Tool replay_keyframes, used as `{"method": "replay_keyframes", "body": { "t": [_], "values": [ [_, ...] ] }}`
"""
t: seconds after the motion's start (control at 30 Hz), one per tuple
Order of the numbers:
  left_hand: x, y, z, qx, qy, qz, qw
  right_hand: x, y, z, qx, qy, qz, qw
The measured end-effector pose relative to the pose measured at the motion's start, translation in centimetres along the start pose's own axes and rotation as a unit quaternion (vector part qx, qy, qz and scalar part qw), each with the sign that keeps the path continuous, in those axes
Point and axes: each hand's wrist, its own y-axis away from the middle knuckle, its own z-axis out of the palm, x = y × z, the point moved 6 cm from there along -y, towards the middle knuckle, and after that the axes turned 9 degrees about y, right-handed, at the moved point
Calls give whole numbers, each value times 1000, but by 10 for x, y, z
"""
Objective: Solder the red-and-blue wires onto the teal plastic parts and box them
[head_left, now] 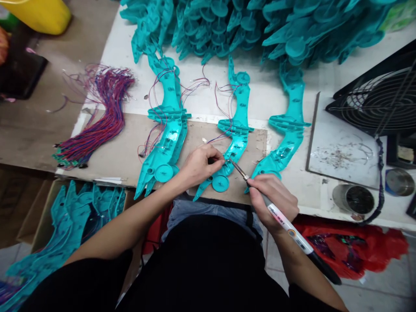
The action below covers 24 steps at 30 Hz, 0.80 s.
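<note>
So I had the soldering iron in my right hand, fingers wrapped tight around the grip like a fat pen, tip angled up and left onto the middle teal shell. My left hand was right there too, fingers pinched shut on something tiny at the same spot, probably a wire end, but it was too small to tell for sure. The iron tip and my left fingertips were almost touching, just above the round disc at the lower end of that shell.

That middle shell lay on the brown cardboard mat on the bench, with thin red and purple wires looping off its upper half. Just left of it sat another teal shell, also wired up, with leads trailing off toward the mat. To the right was a third teal shell, half on the mat's edge and half on the bare bench.

Behind all three was a big heap of the same teal parts along the back of the bench. A bundle of red and blue wires lay off to the left, well apart from my hands. On the right stood a black fan, a metal plate with solder crumbs on it, and a little round tin near the bench edge. A cardboard box of more teal shells sat down by my left knee
</note>
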Motion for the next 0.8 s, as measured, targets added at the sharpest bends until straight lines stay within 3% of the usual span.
{"method": "replay_keyframes", "body": {
  "t": [0.53,0.8],
  "values": [
    [3,-3,0,-27,-1,-17,999,-3,4,4,-27,30,-56,998],
    [1,-2,0,-21,11,-16,1000,3,4,-2,-2,10,-34,999]
  ]
}}
